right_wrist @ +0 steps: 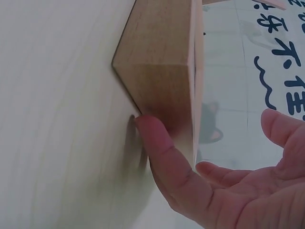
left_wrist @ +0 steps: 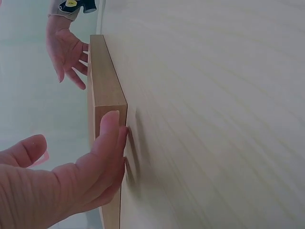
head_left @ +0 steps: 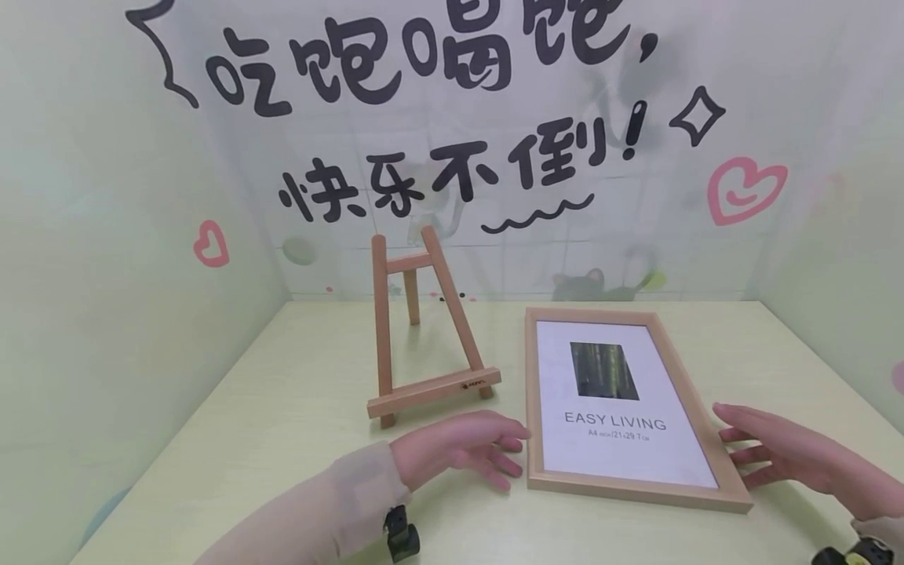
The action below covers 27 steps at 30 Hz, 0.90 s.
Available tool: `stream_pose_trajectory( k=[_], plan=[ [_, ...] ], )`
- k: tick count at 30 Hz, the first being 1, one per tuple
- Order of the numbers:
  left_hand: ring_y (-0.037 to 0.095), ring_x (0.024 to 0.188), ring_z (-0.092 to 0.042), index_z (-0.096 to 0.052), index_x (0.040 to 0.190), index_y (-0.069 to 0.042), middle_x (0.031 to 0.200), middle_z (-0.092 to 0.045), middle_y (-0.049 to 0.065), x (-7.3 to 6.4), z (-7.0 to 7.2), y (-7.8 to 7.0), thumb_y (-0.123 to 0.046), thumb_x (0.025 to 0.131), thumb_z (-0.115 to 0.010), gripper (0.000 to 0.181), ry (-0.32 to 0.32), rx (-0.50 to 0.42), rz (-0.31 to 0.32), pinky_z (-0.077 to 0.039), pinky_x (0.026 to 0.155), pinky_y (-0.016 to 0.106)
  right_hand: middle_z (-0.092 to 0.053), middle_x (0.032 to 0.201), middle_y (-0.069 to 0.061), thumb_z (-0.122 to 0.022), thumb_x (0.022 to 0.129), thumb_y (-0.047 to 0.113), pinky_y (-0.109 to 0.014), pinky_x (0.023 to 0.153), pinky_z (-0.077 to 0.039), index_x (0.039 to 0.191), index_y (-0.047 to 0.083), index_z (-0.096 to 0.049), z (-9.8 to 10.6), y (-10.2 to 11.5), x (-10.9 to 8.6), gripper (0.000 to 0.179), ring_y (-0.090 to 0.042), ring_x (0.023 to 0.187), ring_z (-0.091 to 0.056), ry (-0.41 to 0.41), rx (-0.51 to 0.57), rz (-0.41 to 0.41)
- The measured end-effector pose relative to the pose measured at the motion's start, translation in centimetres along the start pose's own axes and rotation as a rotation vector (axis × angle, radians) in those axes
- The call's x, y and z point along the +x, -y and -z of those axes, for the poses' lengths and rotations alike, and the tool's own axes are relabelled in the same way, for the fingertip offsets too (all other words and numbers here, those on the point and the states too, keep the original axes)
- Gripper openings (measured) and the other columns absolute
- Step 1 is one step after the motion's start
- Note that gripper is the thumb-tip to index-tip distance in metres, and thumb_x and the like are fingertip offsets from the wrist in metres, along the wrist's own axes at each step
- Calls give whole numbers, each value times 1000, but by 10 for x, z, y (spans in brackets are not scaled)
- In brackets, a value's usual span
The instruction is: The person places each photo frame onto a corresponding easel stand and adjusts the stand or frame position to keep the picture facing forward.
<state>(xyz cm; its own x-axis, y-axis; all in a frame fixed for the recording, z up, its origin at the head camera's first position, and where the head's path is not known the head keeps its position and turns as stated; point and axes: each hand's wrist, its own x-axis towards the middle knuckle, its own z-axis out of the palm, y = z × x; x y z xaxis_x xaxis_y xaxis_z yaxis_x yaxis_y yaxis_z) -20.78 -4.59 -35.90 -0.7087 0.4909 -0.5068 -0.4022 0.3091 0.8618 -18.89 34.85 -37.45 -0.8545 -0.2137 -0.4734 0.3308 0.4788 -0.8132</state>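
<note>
A light wooden picture frame (head_left: 636,489) lies flat on the table, its white insert printed "EASY LIVING" around a small bamboo picture. Beside its left edge is my left hand (head_left: 455,449), fingers loosely bent and fingertips at the frame's side. My right hand (head_left: 791,455) stands along the opposite edge, thumb raised away from the wood. In the left wrist view, the fingers (left_wrist: 108,133) lie against the frame's side wall. The right wrist view has a fingertip (right_wrist: 155,131) low on the side near a corner. Neither hand's thumb is on the frame.
A small wooden tabletop easel (head_left: 431,392) stands upright left of the frame, near my left hand. The pale table (head_left: 282,439) ends at a back wall (head_left: 339,267) with black lettering and pink hearts. Side walls rise at left and right.
</note>
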Motion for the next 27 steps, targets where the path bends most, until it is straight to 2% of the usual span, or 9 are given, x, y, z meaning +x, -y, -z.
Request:
stream_pose_trajectory(
  k=[10,18,22,27],
  plan=[
    [39,95,-60,-44,127,8,124,-48,28,5,-6,-3,-18,89,-53,46,5,41,12,-54,74,47,-23,128,-45,-25,97,46,-43,77,-53,135,-16,-3,-4,3,0,76,-35,101,-55,14,-4,3],
    [40,88,-61,-46,123,8,114,-52,25,6,-11,-7,-17,88,-55,44,-58,42,17,-53,75,50,-19,130,-45,-25,98,45,-45,79,-51,135,-15,-1,-3,2,1,75,-37,104,-54,35,52,-3],
    [40,86,-62,-45,124,7,108,-54,23,5,-13,-8,-17,87,-55,44,-88,26,18,-54,75,49,-14,132,-45,-25,97,46,-48,81,-50,136,-14,0,-1,1,2,76,-40,106,-50,48,101,-33],
    [42,88,-61,-42,124,9,101,-53,20,6,-15,-10,-15,89,-53,44,-97,-49,38,-52,79,50,-34,125,-37,-28,97,46,-48,81,-50,134,-14,-5,2,-3,4,74,-30,100,-54,34,157,-65]
  ],
)
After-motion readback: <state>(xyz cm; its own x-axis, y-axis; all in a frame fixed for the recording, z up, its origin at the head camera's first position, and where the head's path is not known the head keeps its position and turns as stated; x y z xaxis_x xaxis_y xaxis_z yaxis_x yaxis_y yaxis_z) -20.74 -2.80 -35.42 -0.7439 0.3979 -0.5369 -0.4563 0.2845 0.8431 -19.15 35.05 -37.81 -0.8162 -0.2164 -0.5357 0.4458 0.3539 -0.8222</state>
